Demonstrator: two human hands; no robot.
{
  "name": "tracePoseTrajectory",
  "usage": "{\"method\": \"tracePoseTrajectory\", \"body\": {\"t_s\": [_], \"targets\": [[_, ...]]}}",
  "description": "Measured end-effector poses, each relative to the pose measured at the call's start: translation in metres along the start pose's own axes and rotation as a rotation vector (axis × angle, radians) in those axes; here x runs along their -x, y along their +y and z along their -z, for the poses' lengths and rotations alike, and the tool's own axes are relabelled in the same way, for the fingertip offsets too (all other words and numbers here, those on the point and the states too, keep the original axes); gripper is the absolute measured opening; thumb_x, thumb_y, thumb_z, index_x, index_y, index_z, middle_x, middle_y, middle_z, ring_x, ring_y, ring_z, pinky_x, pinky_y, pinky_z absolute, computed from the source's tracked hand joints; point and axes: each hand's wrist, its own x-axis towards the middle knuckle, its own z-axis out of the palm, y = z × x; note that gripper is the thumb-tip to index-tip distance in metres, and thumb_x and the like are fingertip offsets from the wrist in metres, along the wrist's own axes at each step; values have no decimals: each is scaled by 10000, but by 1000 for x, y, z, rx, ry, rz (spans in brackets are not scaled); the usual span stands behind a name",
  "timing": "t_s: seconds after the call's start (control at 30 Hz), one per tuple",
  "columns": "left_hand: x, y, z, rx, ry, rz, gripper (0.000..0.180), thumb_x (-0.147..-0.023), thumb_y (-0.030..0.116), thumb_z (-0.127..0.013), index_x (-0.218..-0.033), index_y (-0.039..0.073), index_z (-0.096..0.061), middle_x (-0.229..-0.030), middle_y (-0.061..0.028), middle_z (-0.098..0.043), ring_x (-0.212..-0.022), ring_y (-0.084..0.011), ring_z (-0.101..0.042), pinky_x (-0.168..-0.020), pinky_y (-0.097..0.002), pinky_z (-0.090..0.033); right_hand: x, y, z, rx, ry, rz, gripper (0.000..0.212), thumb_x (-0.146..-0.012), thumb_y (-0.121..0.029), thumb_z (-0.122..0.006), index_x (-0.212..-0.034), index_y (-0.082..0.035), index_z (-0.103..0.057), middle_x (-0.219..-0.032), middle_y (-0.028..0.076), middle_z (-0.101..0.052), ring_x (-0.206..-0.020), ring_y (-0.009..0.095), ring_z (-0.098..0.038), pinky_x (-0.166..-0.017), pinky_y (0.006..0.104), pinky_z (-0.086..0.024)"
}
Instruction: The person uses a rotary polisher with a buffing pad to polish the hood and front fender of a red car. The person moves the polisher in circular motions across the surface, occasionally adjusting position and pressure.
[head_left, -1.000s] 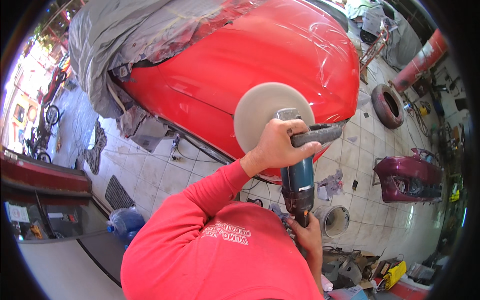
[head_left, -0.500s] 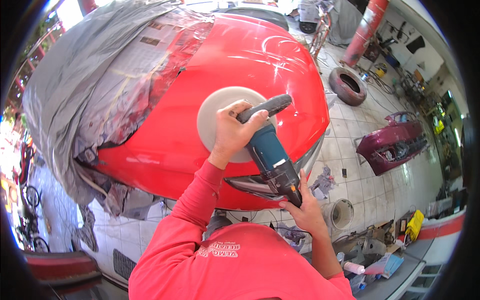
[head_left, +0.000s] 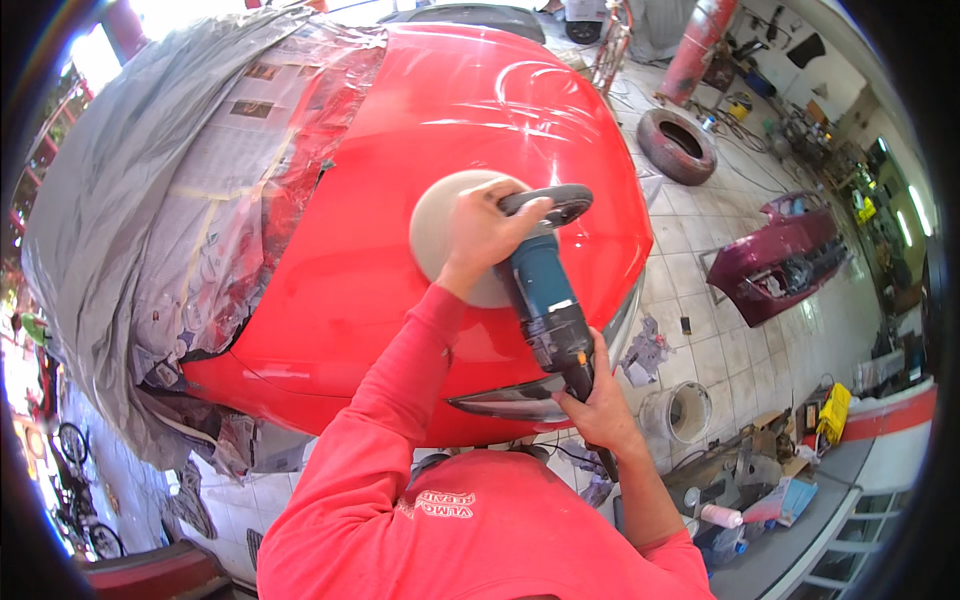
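A blue and black electric polisher lies over the glossy red car hood. Its round, off-white buffing pad rests against the paint, partly covered by my left hand. My left hand is closed around the black front handle near the pad. At the tool's rear end, my right hand grips the narrow black grip, from which a cord runs down. Below the polisher sits the car's headlight, at the hood's near edge.
Grey sheeting and taped paper cover the car's windshield side. On the tiled floor to the right are a tire, a purple bumper and a white bucket. A cluttered bench stands at lower right.
The polisher has moved farther across the hood, away from the headlight, with both hands still on it. The whole view has shifted a little.
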Motion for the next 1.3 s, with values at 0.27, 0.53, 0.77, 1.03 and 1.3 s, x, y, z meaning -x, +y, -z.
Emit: {"method": "tracePoseTrajectory", "body": {"t_s": [0.27, 0.53, 0.77, 1.03, 1.3], "targets": [[-73, -24, -119, -71, -133, 59, 563, -837, 520, -884, -991, -16, -804, -783, -172, -766, -702, -247, -760, -680, -399, -586, -64, 52, 80, 53, 194, -111, 1079, -862, -11, -783, -1745, -119, -172, -1087, 174, -734, -866, 283, -731, -798, 395, -583], [-106, -32, -186, -69, -167, 41, 537, -802, 519, -853, -989, 15, -827, -877, -212, -795, -823, -343, -795, -803, -418, -617, -81, 33, 107, -167, 209, -181, 1036, -933, 44, -740, -1754, -97, -125, -900, 85, -649, -544, 138, -576, -479, 318, -472], [-122, -41, -143, -78, -155, 64, 544, -796, 517, -861, -984, 8, -831, -891, -214, -797, -844, -348, -796, -835, -423, -624, -96, 3, 88, -51, 164, -167, 1016, -947, 3, -771, -1743, -76, -143, -843, 61, -648, -556, 134, -580, -488, 325, -469], [-142, -61, -32, -186, -18, 55, 686, -815, 594, -858, -1108, -25, -827, -1015, -223, -822, -964, -326, -811, -915, -393, -623, -142, -42, 45, 191, 27, 55, 945, -940, -159, -852, -1673, -46, -265, -1091, 207, -743, -898, 305, -748, -800, 404, -578], [-167, -97, 51, -238, 221, 53, 545, -830, 539, -896, -910, 7, -810, -819, -171, -789, -762, -254, -773, -748, -387, -607, -205, -93, 16, 269, -142, 72, 1013, -930, -230, -824, -1700, -74, -185, -1233, 345, -718, -1199, 505, -717, -1037, 507, -545]]}}
